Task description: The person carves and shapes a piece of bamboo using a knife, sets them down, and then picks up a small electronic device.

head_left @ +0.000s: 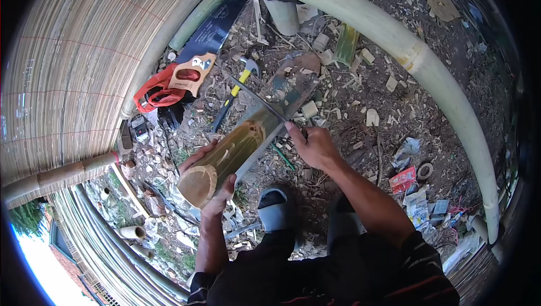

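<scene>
left hand (217, 202) in a wide grip, thumb (230, 184) on one side, fingers (197, 155) on the other, left forearm (211, 244) pointing forward, right hand (313, 147) curled, thumb (292, 132) extended, right forearm (366, 194) slanting inward

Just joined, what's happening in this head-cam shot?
One person, both hands busy. The left hand grips a bamboo section near its cut end. The right hand holds a narrow dark tool, which crosses the view at the bamboo's far end; whether they touch isn't clear. A hammer and a handsaw are off to the left, neither in hand.
</scene>
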Demonstrator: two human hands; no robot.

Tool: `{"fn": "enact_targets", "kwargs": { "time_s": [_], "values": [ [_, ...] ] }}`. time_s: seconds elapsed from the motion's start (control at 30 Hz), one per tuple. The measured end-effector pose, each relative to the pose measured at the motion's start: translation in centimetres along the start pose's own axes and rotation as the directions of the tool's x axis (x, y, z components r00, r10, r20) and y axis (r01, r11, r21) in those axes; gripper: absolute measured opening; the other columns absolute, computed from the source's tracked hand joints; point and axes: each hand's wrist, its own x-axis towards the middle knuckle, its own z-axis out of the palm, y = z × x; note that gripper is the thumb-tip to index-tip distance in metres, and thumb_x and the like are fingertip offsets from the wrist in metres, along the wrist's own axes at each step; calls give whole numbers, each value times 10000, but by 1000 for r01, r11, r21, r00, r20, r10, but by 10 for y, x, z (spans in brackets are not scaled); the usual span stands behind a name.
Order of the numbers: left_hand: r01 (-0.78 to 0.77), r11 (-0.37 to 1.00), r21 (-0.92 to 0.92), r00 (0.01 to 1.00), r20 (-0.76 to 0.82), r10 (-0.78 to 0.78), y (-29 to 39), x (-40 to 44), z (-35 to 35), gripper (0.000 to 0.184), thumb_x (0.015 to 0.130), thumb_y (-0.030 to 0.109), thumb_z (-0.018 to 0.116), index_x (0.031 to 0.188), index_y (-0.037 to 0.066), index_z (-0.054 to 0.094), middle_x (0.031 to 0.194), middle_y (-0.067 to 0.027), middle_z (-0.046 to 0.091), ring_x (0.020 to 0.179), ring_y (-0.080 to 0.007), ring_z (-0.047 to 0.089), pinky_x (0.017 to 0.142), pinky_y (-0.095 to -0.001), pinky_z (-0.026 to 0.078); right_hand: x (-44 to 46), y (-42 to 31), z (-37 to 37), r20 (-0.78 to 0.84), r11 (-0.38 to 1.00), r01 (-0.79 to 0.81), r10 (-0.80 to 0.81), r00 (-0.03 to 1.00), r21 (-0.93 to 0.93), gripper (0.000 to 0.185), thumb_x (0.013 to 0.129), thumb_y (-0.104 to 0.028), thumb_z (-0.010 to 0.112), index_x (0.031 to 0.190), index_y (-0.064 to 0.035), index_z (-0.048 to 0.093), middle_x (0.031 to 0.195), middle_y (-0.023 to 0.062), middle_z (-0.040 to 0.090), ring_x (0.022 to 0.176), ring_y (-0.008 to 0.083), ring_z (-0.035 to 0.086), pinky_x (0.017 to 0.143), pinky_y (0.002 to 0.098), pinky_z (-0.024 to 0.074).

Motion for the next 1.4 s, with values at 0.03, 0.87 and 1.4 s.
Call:
{"fn": "enact_targets", "kwargs": {
  "time_s": [0.03, 0.87, 1.4],
  "values": [
    [68, 997, -47, 996, -53, -71, 2, 0, 2, 789, 762, 224, 937, 1344, 50, 433, 1347, -209, 592, 1339, -386, 571, 1162, -540, 465, -2, -2, -4, 13, 995, -20, 21, 1000, -94, 732, 1022, -589, 564, 724, 64, 706, 535, 250, 600, 566, 434, 682, 583, 503, 555],
    [25, 999, 36, 998, -65, -23, 0, -22, -2, 805, 762, 224, 937, 1329, 56, 390, 1334, -225, 580, 1345, -400, 558, 1175, -569, 445, -20, -79, -28, -158, 809, 139, -58, 986, 572, 611, 1032, -498, 634, 670, -12, 560, 537, -15, 417, 523, 70, 428, 498, 325, 353],
    [-23, 996, 82, 1000, -19, 24, -3, -18, -1, 830, 756, 239, 940, 1336, 45, 378, 1344, -244, 577, 1319, -403, 583, 1144, -557, 476, 1, 7, 14, 124, 986, -61, 42, 991, 158, 607, 1033, -535, 588, 852, 18, 759, 626, 148, 682, 545, 315, 684, 548, 449, 514]
  ]
}}
